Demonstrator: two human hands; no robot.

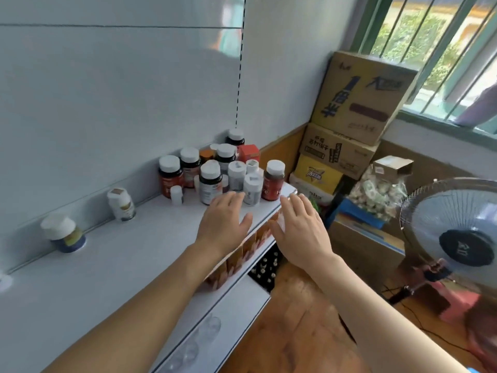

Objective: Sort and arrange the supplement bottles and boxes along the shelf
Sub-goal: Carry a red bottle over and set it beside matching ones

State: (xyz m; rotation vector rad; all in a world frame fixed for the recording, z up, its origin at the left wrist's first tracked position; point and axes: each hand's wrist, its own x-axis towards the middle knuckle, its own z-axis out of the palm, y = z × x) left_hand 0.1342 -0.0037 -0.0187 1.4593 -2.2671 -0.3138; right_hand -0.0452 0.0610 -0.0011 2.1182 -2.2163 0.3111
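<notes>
Neither hand grips: left hand (224, 224) and right hand (301, 232) spread flat, fingers released, near bottle cluster (223, 173) at shelf (113, 265) end. Risk: brown bottle (273, 181) at edge; a nudge could topple it off.

Both hands reach out flat over the white shelf (113, 265), the left hand (224, 224) with straight fingers just short of a cluster of white-capped supplement bottles (215, 173) at the far right end, the right hand (300, 232) spread over the shelf's front edge. A red box (248, 153) stands behind the cluster, and two single bottles (121, 204) (63, 232) stand apart along the back wall to the left. Stacked cardboard cartons (357, 103) and a fan (457, 232) stand at the right
</notes>
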